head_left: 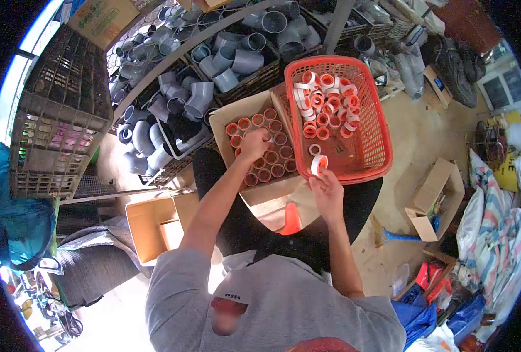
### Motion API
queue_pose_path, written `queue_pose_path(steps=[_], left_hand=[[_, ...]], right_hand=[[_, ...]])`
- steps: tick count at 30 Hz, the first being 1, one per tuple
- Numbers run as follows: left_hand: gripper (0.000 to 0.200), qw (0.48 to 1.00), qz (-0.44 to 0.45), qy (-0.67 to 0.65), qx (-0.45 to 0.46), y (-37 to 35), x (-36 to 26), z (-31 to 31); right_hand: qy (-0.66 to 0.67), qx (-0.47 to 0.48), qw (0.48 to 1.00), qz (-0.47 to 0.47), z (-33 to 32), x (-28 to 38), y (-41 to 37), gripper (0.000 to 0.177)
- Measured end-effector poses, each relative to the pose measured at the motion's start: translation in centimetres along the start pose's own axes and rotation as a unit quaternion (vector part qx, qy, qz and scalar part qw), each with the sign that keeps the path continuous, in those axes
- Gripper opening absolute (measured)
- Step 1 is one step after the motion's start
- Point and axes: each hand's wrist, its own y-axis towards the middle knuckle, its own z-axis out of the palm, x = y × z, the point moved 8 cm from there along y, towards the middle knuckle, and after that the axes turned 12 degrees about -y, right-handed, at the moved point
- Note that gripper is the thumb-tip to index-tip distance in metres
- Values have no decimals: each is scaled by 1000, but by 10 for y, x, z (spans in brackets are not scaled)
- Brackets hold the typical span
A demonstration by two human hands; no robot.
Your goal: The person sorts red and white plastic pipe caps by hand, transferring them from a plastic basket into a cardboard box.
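Note:
A cardboard box (226,120) in front of me holds rows of upright red-and-white rolls (270,157). My left hand (256,144) is over the middle of these rolls, its fingers closed; what they hold, if anything, is hidden. Right beside the box stands a red plastic basket (382,141) with a loose pile of white-and-red rolls (331,104) in its far part. At the basket's near edge, my right hand (327,189) pinches one white roll with a red inside (317,165). Another small roll (314,149) lies just beyond it on the basket floor.
Crates of grey pipe fittings (231,58) fill the far side. A black crate (61,117) stands at the left, and an open carton (149,229) is near my left leg. Another carton (436,193) and striped sacks (495,234) are at the right.

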Motion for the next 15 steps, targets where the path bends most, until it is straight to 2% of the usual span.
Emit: queue_pose_path(steps=[2, 4, 5, 7, 8, 10, 14, 15], left_hand=[[34, 999, 39, 7, -6, 3, 3, 11], [26, 994, 12, 110, 14, 11, 24, 34], [26, 994, 15, 109, 13, 11, 27, 36], [23, 977, 51, 178, 108, -1, 13, 44], [23, 977, 51, 178, 109, -4, 8, 41], [26, 987, 33, 100, 121, -12, 8, 38], [26, 990, 54, 86, 94, -18, -9, 19], [25, 998, 47, -21, 42, -27, -32, 0]], right_hand=[[11, 2, 1000, 4, -2, -1, -5, 35], [38, 0, 999, -1, -4, -1, -7, 30], [37, -2, 999, -3, -6, -5, -9, 30], [-2, 3, 1000, -2, -7, -13, -11, 27], [-2, 3, 1000, -2, -7, -14, -11, 27], [-1, 9, 1000, 3, -4, -12, -12, 25], [7, 20, 1000, -6, 2, -8, -8, 25], [7, 33, 999, 2, 4, -8, -7, 30]])
